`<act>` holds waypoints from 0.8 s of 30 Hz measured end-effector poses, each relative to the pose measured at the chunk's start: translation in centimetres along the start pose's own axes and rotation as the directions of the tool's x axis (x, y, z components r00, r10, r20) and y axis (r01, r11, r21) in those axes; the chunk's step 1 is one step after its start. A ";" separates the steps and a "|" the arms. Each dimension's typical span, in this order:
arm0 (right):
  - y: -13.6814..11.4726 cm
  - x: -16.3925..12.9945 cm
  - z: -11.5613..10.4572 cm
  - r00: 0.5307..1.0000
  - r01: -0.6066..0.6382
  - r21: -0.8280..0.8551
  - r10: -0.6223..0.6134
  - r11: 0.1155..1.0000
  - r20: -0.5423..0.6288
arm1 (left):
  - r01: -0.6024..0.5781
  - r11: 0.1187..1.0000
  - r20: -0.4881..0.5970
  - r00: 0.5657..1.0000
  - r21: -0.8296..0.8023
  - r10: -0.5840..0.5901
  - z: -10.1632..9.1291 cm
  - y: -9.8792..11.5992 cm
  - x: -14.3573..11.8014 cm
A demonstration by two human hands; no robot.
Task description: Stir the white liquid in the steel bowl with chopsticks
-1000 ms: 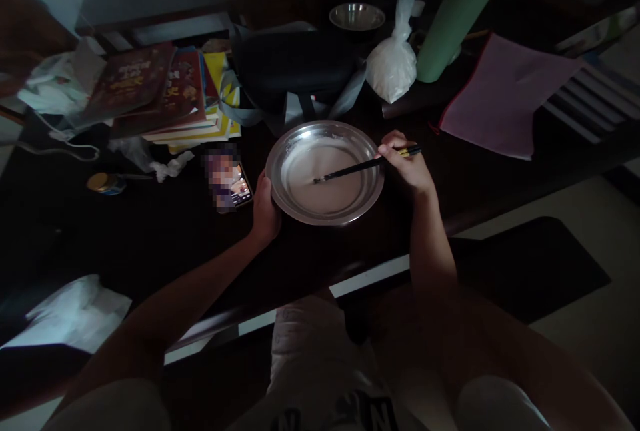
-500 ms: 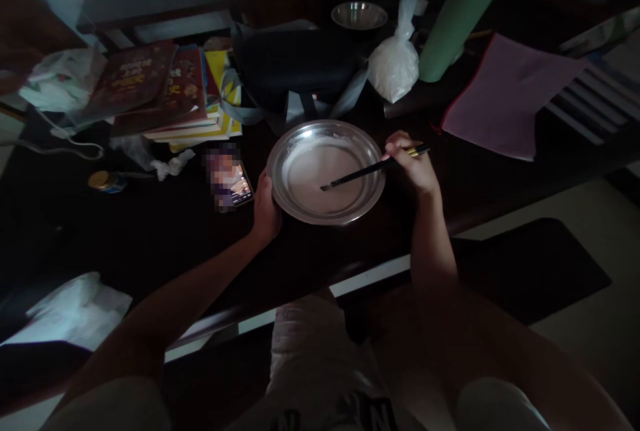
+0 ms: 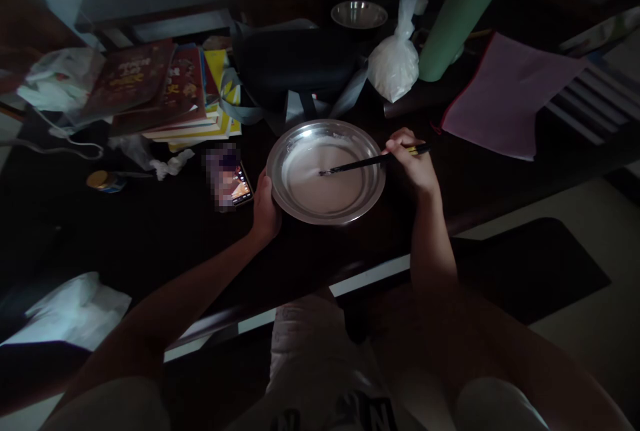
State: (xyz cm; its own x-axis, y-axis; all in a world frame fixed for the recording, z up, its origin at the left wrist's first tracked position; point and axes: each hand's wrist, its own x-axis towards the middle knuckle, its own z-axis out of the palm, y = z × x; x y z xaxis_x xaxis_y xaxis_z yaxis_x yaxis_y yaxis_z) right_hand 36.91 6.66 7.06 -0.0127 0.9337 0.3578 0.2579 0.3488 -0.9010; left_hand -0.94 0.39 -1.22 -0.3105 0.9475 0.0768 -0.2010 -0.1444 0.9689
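Observation:
A round metal basin (image 3: 280, 199) sits on the dark table, with a pale, pinkish-white liquid (image 3: 327, 194) in its bottom. My left hand (image 3: 267, 207) grips the basin's left rim, thumb on the edge and the other fingers hidden below. In my right hand (image 3: 411, 161), at the basin's right side, is a slim black paintbrush (image 3: 357, 164) with a gold band, held like a pen. Its tip rests at the liquid's surface near the middle of the basin. A lit phone (image 3: 240, 187) lies left of my left hand, part of its screen blurred.
Behind the basin are a black bag (image 3: 300, 67), a knotted bag of white powder (image 3: 395, 71) and a second metal bowl (image 3: 359, 15). Stacked books (image 3: 185, 91) and a small jar (image 3: 106, 181) lie left. A green tube (image 3: 460, 24) and purple cloth pouch (image 3: 505, 97) are right.
The brush tip has moved slightly away from me and a little left through the liquid. My left hand and the basin have stayed in place. The phone's picture has changed.

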 end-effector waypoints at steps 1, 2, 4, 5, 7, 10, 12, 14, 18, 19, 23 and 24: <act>-0.1 0.0 0.0 1.000 -0.008 0.010 0.008 1.000 -0.014 | 0.005 1.000 0.000 1.000 0.002 -0.005 0.0 0.1 0.0; -0.1 0.0 0.0 1.000 -0.016 0.022 0.016 1.000 -0.009 | 0.008 1.000 -0.005 1.000 0.003 -0.008 0.1 0.2 0.0; -0.3 0.0 0.1 0.999 -0.027 0.039 0.025 0.999 0.048 | 0.011 1.000 -0.019 1.000 0.002 -0.011 0.2 0.2 -0.1; -0.3 0.0 0.1 0.997 -0.026 0.037 0.023 0.999 0.076 | 0.013 1.000 -0.022 1.000 0.002 -0.013 0.2 0.2 -0.1; -0.4 0.0 0.1 0.997 -0.015 0.018 0.014 1.000 0.077 | 0.015 1.000 -0.028 1.000 0.006 -0.015 0.3 0.1 0.0; -0.2 -0.1 0.0 1.000 -0.015 0.009 0.015 1.000 -0.014 | 0.014 1.000 -0.019 1.000 0.016 -0.014 0.3 0.0 0.0; -0.2 -0.1 0.0 1.000 -0.018 0.035 0.019 0.999 -0.012 | 0.012 1.000 -0.005 1.000 0.023 -0.012 0.2 0.1 0.0; -0.1 -0.1 0.0 0.999 -0.009 0.047 0.007 0.999 0.041 | 0.005 1.000 0.007 1.000 0.028 -0.005 0.2 0.3 0.0; -0.3 0.1 0.0 1.000 -0.007 -0.001 0.007 1.000 0.009 | 0.000 1.000 0.017 1.000 0.021 -0.001 0.2 0.5 -0.1; -0.3 0.1 0.0 1.000 -0.017 -0.001 0.017 1.000 -0.009 | 0.004 1.000 0.019 1.000 0.018 -0.005 0.3 0.5 -0.1; -0.6 0.0 0.1 0.998 -0.037 0.015 0.036 0.999 0.052 | 0.006 1.000 0.006 1.000 0.009 -0.006 0.3 0.5 -0.1; -0.6 0.0 0.2 0.997 -0.032 0.007 0.032 0.999 0.067 | 0.005 1.000 -0.006 1.000 0.007 -0.005 0.3 0.4 -0.1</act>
State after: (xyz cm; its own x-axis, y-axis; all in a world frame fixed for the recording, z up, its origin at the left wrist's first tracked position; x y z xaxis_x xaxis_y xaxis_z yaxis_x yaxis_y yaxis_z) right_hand 36.59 6.42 7.59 -0.0688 0.9476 0.3118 0.2515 0.3189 -0.9138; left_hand -0.73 0.34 -0.75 -0.3146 0.9466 0.0704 -0.1965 -0.1375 0.9708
